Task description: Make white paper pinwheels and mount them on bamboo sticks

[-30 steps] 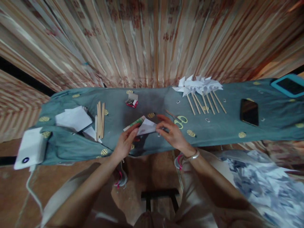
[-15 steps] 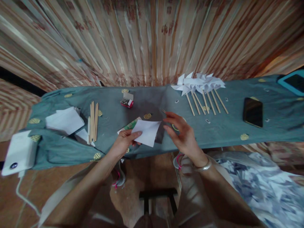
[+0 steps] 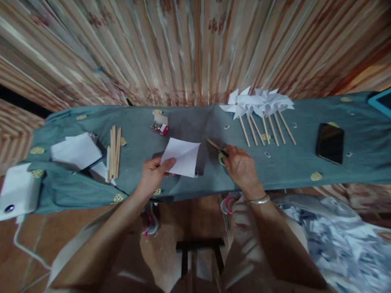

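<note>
My left hand (image 3: 154, 174) pinches the near left corner of a white square of paper (image 3: 182, 156) with diagonal creases, held over the teal cloth (image 3: 189, 126). My right hand (image 3: 241, 167) is closed around the yellow-green handles of the scissors (image 3: 216, 145), whose blades point left and away toward the paper. Scissors and paper are a short gap apart.
Several finished white paper pinwheels (image 3: 258, 106) on wooden sticks lie at the back right. A black phone (image 3: 330, 143) lies further right. Loose wooden sticks (image 3: 114, 152), a stack of white paper (image 3: 75, 150) and a small red box of pins (image 3: 159, 127) lie left. A white device (image 3: 16, 190) sits at the far left edge.
The folded paper was opened flat and my left hand alone now holds it. My right hand let go of the paper, moved right and closed on the scissors.
</note>
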`<control>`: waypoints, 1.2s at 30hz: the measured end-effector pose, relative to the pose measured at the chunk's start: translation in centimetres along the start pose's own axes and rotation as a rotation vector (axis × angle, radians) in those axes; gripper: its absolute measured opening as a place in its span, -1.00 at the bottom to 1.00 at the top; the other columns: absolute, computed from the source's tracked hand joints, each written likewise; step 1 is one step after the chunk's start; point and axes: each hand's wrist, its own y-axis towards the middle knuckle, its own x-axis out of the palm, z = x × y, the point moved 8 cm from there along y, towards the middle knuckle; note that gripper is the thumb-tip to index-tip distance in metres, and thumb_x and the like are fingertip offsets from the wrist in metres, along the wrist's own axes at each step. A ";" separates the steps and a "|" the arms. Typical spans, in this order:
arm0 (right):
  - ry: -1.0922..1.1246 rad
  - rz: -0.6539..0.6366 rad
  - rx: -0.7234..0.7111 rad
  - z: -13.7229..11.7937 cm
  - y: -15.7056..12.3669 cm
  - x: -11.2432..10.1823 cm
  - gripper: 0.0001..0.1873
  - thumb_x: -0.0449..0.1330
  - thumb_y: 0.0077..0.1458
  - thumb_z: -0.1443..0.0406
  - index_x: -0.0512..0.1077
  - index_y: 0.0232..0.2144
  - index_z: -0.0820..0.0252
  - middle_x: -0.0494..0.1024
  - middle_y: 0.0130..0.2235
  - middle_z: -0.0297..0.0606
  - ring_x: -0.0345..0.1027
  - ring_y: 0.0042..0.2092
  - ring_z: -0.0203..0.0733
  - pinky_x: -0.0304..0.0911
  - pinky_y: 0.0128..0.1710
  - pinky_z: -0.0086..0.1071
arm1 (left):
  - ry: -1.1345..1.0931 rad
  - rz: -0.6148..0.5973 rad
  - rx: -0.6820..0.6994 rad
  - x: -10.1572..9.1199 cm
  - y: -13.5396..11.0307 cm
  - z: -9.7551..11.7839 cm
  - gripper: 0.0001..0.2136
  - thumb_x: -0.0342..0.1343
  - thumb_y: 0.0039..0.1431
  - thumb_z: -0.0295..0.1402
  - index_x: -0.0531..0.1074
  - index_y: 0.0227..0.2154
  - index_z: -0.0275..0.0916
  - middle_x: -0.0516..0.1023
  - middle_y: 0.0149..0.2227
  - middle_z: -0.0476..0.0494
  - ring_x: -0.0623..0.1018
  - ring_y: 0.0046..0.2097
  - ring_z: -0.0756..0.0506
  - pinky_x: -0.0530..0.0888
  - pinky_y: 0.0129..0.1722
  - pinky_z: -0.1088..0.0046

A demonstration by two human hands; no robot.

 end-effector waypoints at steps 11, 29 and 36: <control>0.527 -0.036 0.268 -0.2 0.2 0.3 -0.78 0.24 0.11 0.18 0.54 -0.21 0.13 0.67 -0.24 -0.14 0.56 -0.24 -0.01 0.38 -0.22 -0.21 | -0.063 0.016 0.101 -0.2 -0.3 1.1 -0.72 0.31 -0.13 -0.18 0.47 -0.70 -0.27 0.44 -0.70 -0.02 0.34 -0.62 0.05 0.26 -0.63 0.55; 1.731 -0.431 0.569 -6.4 -1.9 4.3 -0.62 0.48 -0.13 0.04 0.60 -0.31 0.12 0.64 -0.33 -0.31 0.45 -0.33 -0.33 0.37 -0.28 -0.47 | -0.230 0.116 0.094 -2.6 0.2 0.9 -0.68 0.41 -0.23 -0.15 0.46 -0.63 -0.29 0.44 -0.67 0.00 0.39 -0.65 0.06 0.29 -0.67 0.58; 1.737 -0.543 0.657 -7.2 -3.1 5.1 -0.58 0.54 -0.24 0.07 0.62 -0.33 0.13 0.64 -0.36 -0.34 0.50 -0.34 -0.35 0.40 -0.29 -0.49 | -0.198 0.127 0.149 -3.0 0.7 1.1 -0.73 0.36 -0.15 -0.19 0.47 -0.62 -0.29 0.45 -0.68 0.00 0.40 -0.65 0.05 0.30 -0.67 0.59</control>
